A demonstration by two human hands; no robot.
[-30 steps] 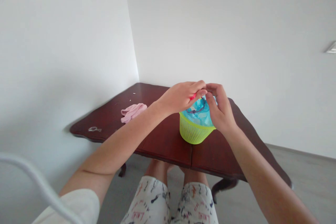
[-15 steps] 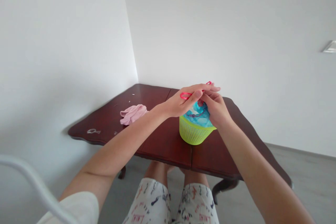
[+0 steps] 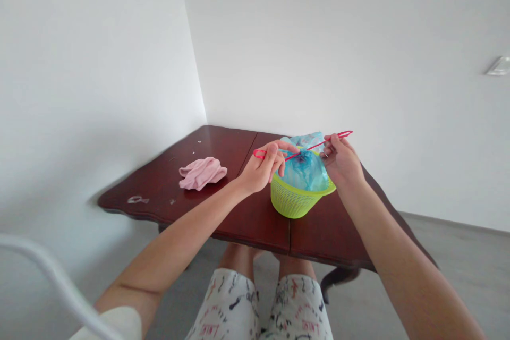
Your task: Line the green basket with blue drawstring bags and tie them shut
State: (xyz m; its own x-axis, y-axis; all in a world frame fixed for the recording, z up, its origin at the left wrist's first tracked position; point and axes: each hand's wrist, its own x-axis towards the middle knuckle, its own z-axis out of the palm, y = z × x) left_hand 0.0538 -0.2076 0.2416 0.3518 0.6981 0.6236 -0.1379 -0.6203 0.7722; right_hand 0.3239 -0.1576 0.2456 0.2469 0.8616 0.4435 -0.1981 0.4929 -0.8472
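Left hand point(image 3: 263, 167): pinching a pink plastic strip point(image 3: 311, 147) above the lime-green basket point(image 3: 297, 202)
Right hand point(image 3: 342, 162): pinching the strip, right of the basket
Basket: holding crumpled blue plastic point(image 3: 303, 170)
Pink cloth point(image 3: 202, 173): left of the basket

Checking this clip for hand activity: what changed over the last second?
The left hand and right hand moved apart, from close together above the lime basket to either side of it. The pink band, once bunched between them, now stretches straight between both hands. The basket, blue plastic and pink cloth stayed in place.
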